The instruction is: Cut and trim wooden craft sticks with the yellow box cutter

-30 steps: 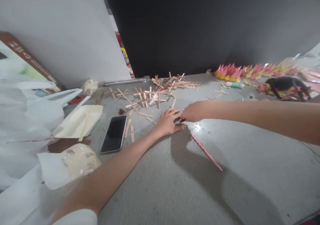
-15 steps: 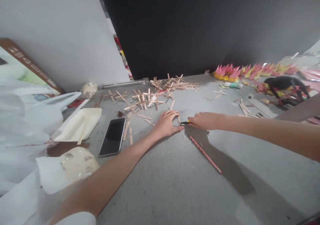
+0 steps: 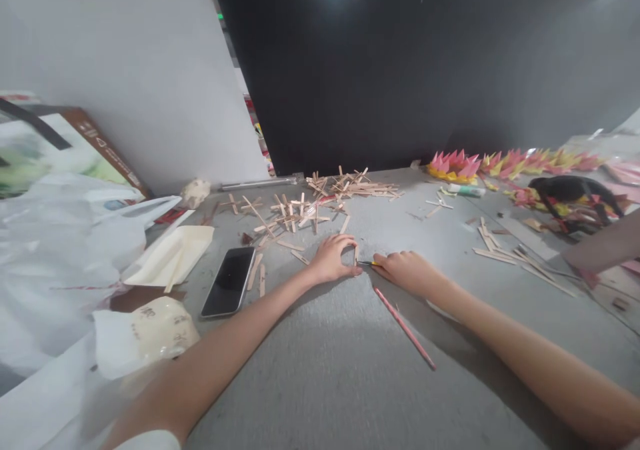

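Observation:
My left hand (image 3: 331, 261) rests on the grey table, thumb and fingertips closed on the two ends of a short wooden craft stick (image 3: 356, 255). From the right, my right hand (image 3: 406, 271) grips a slim tool (image 3: 367, 263) with a dark tip and a bit of yellow; most of it is hidden in the fist. It looks like a utility knife. Its tip meets the stick near my left thumb, though whether it cuts in I cannot tell. Just below the hands lies a pink pencil (image 3: 405, 329).
Behind my hands is a loose pile of craft sticks (image 3: 350, 189). To the left lie a phone (image 3: 229, 282), a cream tray (image 3: 170, 257) and a white plastic bag (image 3: 60, 250). Pink and yellow folded paper (image 3: 455, 165), a glue stick (image 3: 466, 190) and cut sticks (image 3: 493, 243) are at right.
My right forearm has swung down toward me, and the tool now points at the stick from a different angle. My left hand keeps its hold. The camera has tilted slightly upward.

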Motion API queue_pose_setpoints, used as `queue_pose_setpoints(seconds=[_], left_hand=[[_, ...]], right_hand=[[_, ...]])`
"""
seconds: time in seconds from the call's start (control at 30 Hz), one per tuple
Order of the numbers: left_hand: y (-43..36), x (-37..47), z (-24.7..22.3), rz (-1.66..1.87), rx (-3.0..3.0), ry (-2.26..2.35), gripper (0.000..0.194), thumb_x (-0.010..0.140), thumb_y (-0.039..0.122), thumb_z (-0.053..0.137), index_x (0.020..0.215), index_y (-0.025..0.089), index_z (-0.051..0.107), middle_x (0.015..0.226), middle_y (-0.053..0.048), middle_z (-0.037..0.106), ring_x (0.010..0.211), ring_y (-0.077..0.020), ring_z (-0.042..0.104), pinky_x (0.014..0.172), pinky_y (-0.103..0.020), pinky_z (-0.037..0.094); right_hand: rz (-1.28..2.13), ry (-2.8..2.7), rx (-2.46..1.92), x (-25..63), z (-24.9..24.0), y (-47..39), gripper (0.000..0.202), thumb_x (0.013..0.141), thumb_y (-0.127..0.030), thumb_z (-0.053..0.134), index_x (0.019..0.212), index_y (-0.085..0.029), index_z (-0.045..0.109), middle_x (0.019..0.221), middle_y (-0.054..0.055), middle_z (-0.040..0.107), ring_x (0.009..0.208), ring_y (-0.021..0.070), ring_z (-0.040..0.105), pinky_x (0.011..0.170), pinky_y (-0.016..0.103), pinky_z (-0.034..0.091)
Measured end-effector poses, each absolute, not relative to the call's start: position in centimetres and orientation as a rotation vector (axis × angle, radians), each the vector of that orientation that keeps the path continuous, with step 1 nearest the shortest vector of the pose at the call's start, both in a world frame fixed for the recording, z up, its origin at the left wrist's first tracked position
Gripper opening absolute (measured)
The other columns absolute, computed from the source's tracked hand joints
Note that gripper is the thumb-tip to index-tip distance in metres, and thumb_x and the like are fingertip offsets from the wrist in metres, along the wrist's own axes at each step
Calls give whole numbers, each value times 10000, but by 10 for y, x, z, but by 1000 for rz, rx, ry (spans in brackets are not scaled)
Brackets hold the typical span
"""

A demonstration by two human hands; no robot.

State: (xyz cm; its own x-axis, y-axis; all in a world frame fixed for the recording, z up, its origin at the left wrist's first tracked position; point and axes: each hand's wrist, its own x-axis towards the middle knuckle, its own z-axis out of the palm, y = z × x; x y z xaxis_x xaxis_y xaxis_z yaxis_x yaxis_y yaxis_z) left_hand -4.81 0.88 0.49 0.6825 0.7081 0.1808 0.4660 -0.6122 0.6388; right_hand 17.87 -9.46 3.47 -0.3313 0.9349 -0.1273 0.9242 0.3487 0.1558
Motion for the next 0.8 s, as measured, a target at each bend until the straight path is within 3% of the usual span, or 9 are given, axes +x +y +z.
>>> queue_pose_setpoints(seconds=[0.13, 0.23, 0.33, 0.53, 0.8], left_hand=[[9, -51, 6, 638, 2171, 895, 692, 573, 383, 992, 1154, 189, 672, 1218, -135, 714, 1187, -348, 638, 1068, -484, 456], [4, -52, 6, 617, 1924, 783, 696, 683, 265, 894, 1295, 194, 571, 938, -30, 728, 903, -223, 688, 908, -365, 509], [-3, -47, 6, 628, 1778, 814, 679, 744, 212, 803, 1358, 197, 514, 757, 46, 688, 721, -168, 657, 760, -287, 490], [-9, -32, 11, 671, 1802, 910, 414, 787, 253, 770, 1172, 178, 636, 707, 28, 691, 681, -170, 652, 672, -258, 453], [-20, -10, 10, 737, 1550, 779, 593, 825, 397, 793, 1310, 160, 548, 762, -34, 738, 662, -194, 693, 684, -309, 539]], right_hand=[[89, 2449, 1664, 176, 31, -92, 433, 1152, -444, 288, 1254, -216, 642, 919, 121, 795, 840, 295, 801, 693, 316, 486], [126, 2466, 1676, 177, 28, -90, 432, 1155, -440, 273, 1290, -221, 621, 956, 122, 791, 823, 292, 798, 699, 322, 494], [175, 2506, 1689, 182, 26, -86, 436, 1155, -451, 263, 1300, -219, 602, 997, 126, 780, 829, 290, 792, 693, 320, 487], [208, 2567, 1716, 195, 23, -77, 444, 1157, -461, 254, 1285, -214, 601, 1082, 122, 742, 864, 270, 764, 661, 306, 428], [167, 2728, 1736, 207, 20, -71, 419, 1162, -454, 299, 1241, -189, 614, 1057, 100, 711, 876, 216, 691, 679, 298, 358]])
